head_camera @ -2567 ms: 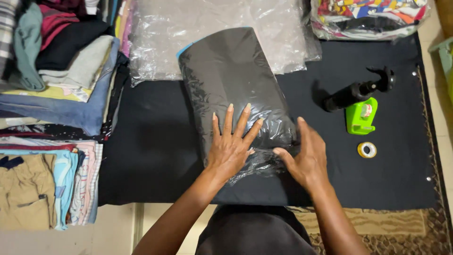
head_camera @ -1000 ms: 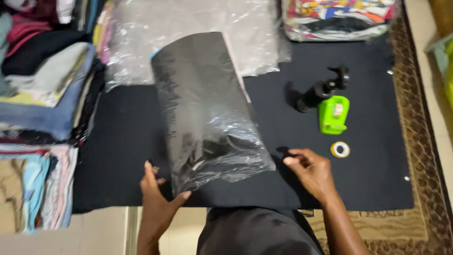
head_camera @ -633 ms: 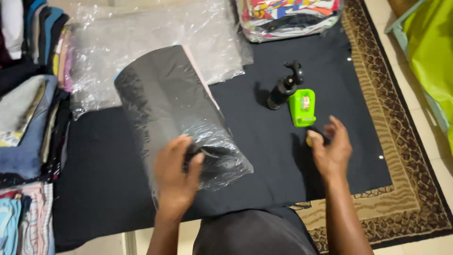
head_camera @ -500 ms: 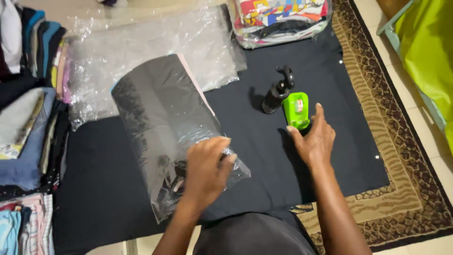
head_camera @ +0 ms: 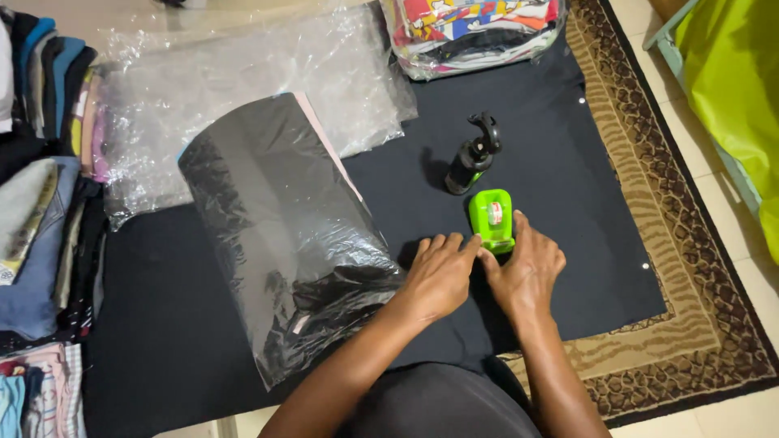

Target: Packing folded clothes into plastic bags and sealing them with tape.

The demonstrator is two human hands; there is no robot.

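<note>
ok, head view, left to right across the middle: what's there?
Stack of folded clothes → black garment in a clear plastic bag → left hand → green tape dispenser → right hand → patterned rug → yellow-green fabric.

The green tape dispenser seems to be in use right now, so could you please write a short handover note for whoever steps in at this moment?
Left hand: open, fingertips touching the near end of the green tape dispenser.
Right hand: holding the dispenser's near end from the right.
The dispenser sits on the black mat, just in front of the black spray bottle.
Done: the dark garment in its clear plastic bag lies on the mat left of the hands, with neither hand on it.
Left: the bag's near end looks crumpled and loose, with no tape visible on it.
Nearby: spare clear bags behind, folded clothes stacked at far left.
</note>
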